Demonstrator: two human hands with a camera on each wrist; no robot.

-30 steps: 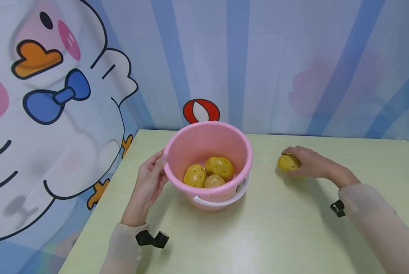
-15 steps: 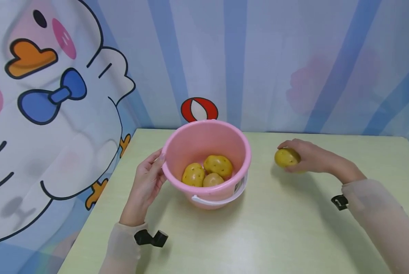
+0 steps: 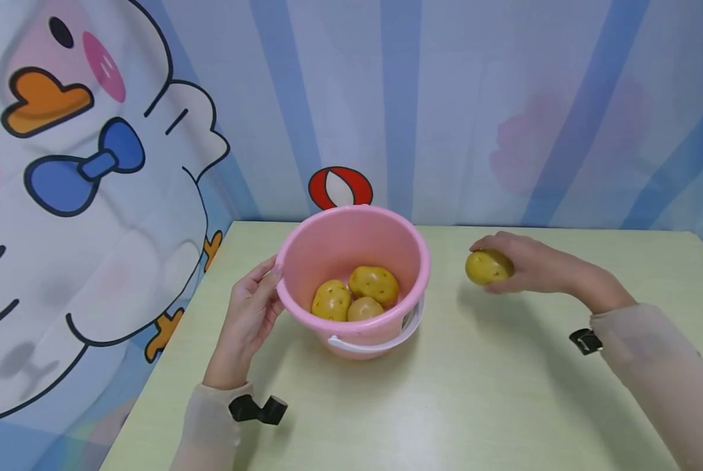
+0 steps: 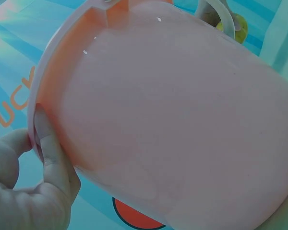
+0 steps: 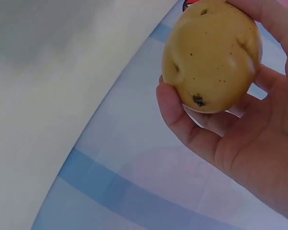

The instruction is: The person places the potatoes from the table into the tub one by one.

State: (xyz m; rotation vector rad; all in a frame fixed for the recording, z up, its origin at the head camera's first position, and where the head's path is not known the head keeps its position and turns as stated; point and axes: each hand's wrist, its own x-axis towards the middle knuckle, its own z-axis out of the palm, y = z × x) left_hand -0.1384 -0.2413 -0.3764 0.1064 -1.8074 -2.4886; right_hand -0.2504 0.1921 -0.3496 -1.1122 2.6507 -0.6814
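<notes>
A pink bucket [image 3: 357, 340] with a pale handle [image 3: 381, 345] stands on the table, its mouth tipped towards the viewer. Inside it lie a yellow potato [image 3: 331, 301], a second potato [image 3: 374, 284] and a paler round one [image 3: 365, 309]. My left hand [image 3: 247, 320] pinches the bucket's left rim, thumb on one side and fingers on the other; the left wrist view shows the fingers under the rim [image 4: 34, 86]. Right of the bucket, my right hand [image 3: 531, 265] grips a yellow potato [image 3: 488, 267] above the table. Close up, this potato [image 5: 213, 57] has small dark specks.
The light wooden table [image 3: 469, 399] meets a blue striped backdrop [image 3: 457, 111] at its far edge. On the left, a printed cartoon duck [image 3: 133, 229] covers the cloth. Black wrist mounts [image 3: 258, 409] sit on both sleeves.
My right hand has lifted the potato off the table and moved it slightly left, towards the bucket. My left hand keeps its hold on the rim. The whole view has shifted a little.
</notes>
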